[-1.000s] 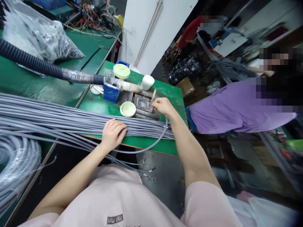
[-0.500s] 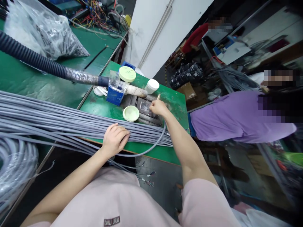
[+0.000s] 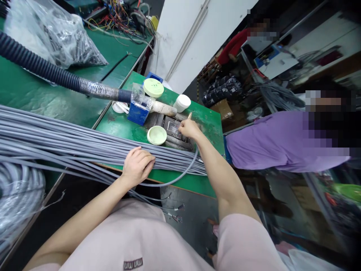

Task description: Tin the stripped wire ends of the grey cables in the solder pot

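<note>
My left hand (image 3: 138,163) lies over a thick bundle of grey cables (image 3: 84,137), its fingers slightly bent and the thumb a little apart. From under that hand a single grey cable (image 3: 180,180) loops right and up behind my right wrist. My right hand (image 3: 189,128) is closed in a pinch, apparently on this cable; its end is hidden by the fingers. The pinch is at the right edge of a small shiny silver pool (image 3: 172,128) in a dark metal block. A short tan tip shows above the knuckles.
A ribbed black hose (image 3: 53,77) ends in a pale nozzle (image 3: 163,108) over the block, past a blue box (image 3: 138,114). Round the block stand an open pale tub (image 3: 157,135), a lidded tub (image 3: 153,87) and a white jar (image 3: 182,102). A person in purple (image 3: 262,143) is at right.
Both hands keep nearly the same place on the cables. The view has shifted very slightly, and the person in purple has moved a little.
</note>
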A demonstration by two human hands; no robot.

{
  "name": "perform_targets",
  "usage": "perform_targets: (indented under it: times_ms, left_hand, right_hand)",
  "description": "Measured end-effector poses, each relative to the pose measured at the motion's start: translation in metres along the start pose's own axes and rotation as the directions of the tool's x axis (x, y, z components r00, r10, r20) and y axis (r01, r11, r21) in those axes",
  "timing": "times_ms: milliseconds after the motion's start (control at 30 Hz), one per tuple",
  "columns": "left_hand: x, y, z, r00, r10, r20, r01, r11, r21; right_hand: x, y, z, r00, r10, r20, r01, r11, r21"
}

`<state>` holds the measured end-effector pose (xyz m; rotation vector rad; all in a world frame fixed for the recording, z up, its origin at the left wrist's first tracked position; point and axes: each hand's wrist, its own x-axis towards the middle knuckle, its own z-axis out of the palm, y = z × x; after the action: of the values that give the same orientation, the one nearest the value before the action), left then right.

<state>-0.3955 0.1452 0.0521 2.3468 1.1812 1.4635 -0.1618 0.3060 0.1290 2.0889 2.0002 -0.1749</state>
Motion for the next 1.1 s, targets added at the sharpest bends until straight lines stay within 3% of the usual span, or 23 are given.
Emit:
perform_targets:
  times_ms: [700, 767, 833, 933, 1000, 1100]
  left_hand:
    - [-0.001, -0.001, 0.0, 1.0, -0.007, 0.004, 0.007, 1.0, -0.003]
    - [-0.001, -0.001, 0.0, 1.0, -0.008, 0.005, 0.008, 1.0, -0.001]
    - [0.0, 0.0, 0.0, 1.0, -0.01, 0.009, 0.01, 1.0, -0.001]
    - [0.0, 0.0, -0.001, 1.0, -0.013, 0.009, 0.013, 1.0, -0.003]
    - [0.0, 0.0, 0.0, 1.0, -0.019, 0.01, 0.019, 1.0, -0.002]
    - [0.0, 0.0, 0.0, 1.0, -0.02, 0.005, 0.02, 1.0, -0.003]
  right_hand:
    - [-0.007, 0.002, -0.011, 0.998, -0.051, -0.035, 0.053, 0.997, 0.058]
    - [-0.019, 0.004, -0.016, 0.996, -0.075, -0.051, 0.081, 0.99, 0.119]
    - [-0.038, 0.005, -0.023, 0.989, -0.123, -0.079, 0.141, 0.943, 0.3]
    - [-0.079, 0.003, -0.032, 0.968, -0.203, -0.145, 0.249, 0.758, 0.602]
    - [-0.106, -0.001, -0.037, 0.956, -0.237, -0.176, 0.292, 0.679, 0.674]
    - [-0.136, -0.009, -0.04, 0.943, -0.267, -0.2, 0.328, 0.634, 0.7]
